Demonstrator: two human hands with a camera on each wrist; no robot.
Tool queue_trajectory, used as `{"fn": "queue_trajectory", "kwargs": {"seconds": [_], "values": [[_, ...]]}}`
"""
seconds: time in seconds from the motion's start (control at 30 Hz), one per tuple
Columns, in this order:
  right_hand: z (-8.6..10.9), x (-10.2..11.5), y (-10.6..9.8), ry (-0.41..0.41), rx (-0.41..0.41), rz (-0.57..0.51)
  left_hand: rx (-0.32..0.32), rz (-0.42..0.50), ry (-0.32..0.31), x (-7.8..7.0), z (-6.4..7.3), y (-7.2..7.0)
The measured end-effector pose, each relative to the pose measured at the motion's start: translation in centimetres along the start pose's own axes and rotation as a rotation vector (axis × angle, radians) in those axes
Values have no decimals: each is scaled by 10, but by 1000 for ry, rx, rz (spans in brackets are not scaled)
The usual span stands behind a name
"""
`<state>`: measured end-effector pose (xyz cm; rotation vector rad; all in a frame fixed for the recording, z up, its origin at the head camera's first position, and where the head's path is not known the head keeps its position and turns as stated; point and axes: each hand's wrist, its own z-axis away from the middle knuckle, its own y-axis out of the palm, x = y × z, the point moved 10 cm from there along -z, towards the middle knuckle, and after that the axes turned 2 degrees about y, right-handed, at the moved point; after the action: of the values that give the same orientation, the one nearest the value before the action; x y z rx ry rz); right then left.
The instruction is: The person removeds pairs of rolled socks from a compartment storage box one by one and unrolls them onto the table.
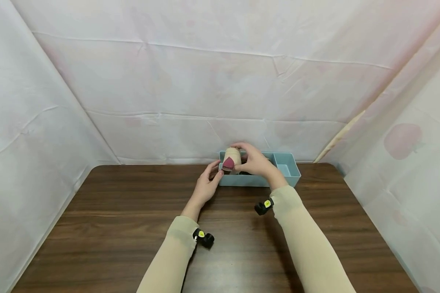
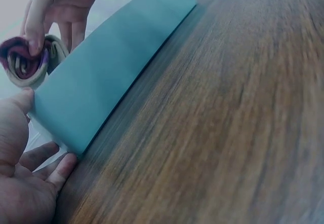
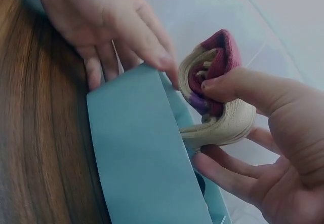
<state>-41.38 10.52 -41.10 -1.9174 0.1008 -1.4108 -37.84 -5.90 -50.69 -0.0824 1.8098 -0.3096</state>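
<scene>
A rolled-up pair of cream socks (image 1: pixel 232 156) with a maroon part is held by my right hand (image 1: pixel 256 162) over the left end of a light blue divided box (image 1: pixel 242 181). In the right wrist view, the thumb presses on the maroon folds of the socks (image 3: pixel 228 125), with the fingers round the far side. My left hand (image 1: pixel 205 185) touches the box's left end. Its thumb lies near the top rim and its other fingers spread lower along the end wall, as the left wrist view shows. Dark items inside the box are mostly hidden.
The box stands at the back edge of the dark wooden table (image 1: pixel 132 228), close to a pale curtain (image 1: pixel 190 89). A divider sets off a smaller compartment (image 1: pixel 285 167) at the box's right. Curtains also hang on both sides.
</scene>
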Motion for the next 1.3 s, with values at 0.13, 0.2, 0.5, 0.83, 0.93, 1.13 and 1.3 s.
{"fn": "queue_trajectory", "kwargs": {"seconds": [0.13, 0.2, 0.5, 0.83, 0.93, 1.13, 1.3], "values": [[9, 0, -3, 23, -62, -47, -12, 7, 20, -2, 0, -2], [15, 0, -6, 33, -114, -67, -15, 14, 25, -3, -1, -2], [42, 0, -11, -12, -318, -136, -13, 3, 5, -1, 0, -2], [58, -2, -9, -58, -392, -222, -17, 12, 17, -1, -1, -4], [61, -3, -9, -61, -404, -266, -14, 18, 12, 0, -1, -4], [65, 2, -9, -75, -392, -302, -23, -6, -25, -2, 0, -3], [68, 9, -13, -90, -364, -329, -70, -114, -18, -12, 1, -6]]}}
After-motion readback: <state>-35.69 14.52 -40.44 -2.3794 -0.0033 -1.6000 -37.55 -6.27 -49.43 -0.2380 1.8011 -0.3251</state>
